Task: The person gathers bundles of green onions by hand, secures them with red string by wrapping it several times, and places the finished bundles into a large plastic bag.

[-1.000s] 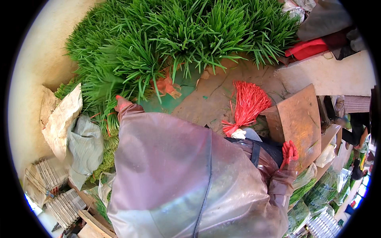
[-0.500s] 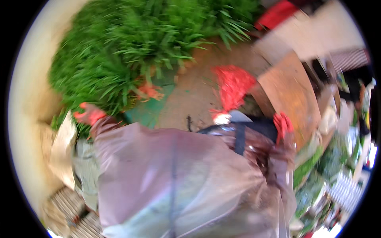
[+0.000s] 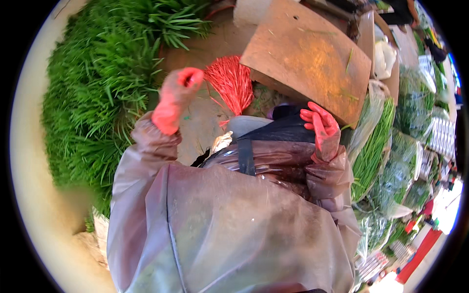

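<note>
My left hand (image 3: pixel 177 100), in a red glove, is raised between a heap of long green leaves (image 3: pixel 97 83) and a bundle of red plastic strings (image 3: pixel 230 83). Its fingers curl round toward the thumb, next to the strings' left edge. Whether anything thin lies inside that curl is hidden. My right hand (image 3: pixel 323 131), also red-gloved, hovers over my lap by the lower edge of a brown board (image 3: pixel 312 53). Its fingers are stretched out and it holds nothing. The red strings fan out from a tied end near my knees.
A pale wall (image 3: pixel 29 146) curves along the left, behind the greens. On the right lie clear bags of long green stalks (image 3: pixel 373 151) and several plastic-wrapped bundles (image 3: pixel 413 105). A white bag (image 3: pixel 385 59) lies beyond the board. Part of another person (image 3: pixel 403 14) shows at the upper right.
My left hand has moved right and up from the heap's lower edge, its fingers now curled. My view has swung right. My right hand's fingers are now plainly stretched out.
</note>
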The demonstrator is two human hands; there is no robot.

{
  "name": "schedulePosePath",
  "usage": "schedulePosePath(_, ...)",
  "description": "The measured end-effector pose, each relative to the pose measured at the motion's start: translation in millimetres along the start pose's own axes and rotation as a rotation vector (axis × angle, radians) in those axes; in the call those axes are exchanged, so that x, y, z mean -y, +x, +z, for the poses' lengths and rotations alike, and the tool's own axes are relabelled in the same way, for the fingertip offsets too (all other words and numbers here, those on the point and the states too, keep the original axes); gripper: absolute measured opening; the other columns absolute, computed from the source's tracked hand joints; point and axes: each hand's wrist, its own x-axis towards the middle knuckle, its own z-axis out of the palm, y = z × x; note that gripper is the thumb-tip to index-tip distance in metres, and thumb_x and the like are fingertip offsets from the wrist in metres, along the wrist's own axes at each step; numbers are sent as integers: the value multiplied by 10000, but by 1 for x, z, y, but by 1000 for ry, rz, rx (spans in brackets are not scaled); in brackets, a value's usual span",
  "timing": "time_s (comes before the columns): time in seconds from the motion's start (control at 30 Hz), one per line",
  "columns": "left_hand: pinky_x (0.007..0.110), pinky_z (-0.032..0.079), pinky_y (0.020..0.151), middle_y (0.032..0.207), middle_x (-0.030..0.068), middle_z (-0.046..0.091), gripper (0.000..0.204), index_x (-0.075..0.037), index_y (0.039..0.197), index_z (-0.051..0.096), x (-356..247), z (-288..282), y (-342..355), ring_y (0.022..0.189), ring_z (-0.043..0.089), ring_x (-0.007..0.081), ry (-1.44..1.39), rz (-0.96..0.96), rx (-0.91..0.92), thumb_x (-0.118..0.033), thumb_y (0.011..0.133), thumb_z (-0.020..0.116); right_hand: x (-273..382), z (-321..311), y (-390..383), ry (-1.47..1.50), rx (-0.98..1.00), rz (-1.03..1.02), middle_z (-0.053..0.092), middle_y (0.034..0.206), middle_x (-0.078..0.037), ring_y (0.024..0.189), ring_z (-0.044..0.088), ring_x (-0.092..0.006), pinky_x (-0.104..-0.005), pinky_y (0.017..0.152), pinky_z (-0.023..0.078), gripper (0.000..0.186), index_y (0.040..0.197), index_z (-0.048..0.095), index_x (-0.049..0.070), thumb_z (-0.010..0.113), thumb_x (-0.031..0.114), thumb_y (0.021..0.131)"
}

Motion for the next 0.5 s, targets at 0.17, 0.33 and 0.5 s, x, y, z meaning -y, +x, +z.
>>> schedulePosePath(0.17, 268, 415, 535, 627, 72, 571, 234, -61, 777, 607, 66, 111, 13, 575, 524, 117, 92, -459, 533, -287, 728, 567, -30, 0, -16, 34, -83, 39, 583, 904, -97, 794, 553, -138, -225, 722, 415, 257, 1072, 488, -3, 441, 24, 821)
schedulePosePath(0.33, 263, 430, 519, 693, 54, 569, 257, -43, 880, 562, 111, 202, 18, 567, 523, 132, 464, -421, 769, -273, 791, 488, -49, -5, -12, -198, -79, -187, 594, 793, -125, 677, 572, -175, -245, 630, 459, 290, 1036, 505, -11, 469, -62, 752)
schedulePosePath(0.5, 264, 432, 524, 692, 58, 563, 238, -32, 886, 553, 131, 265, 32, 569, 522, 136, 448, -421, 893, -237, 804, 465, -44, -12, -7, -517, -100, -307, 600, 800, -96, 645, 575, -199, -256, 592, 472, 352, 1012, 517, -9, 524, -96, 672)
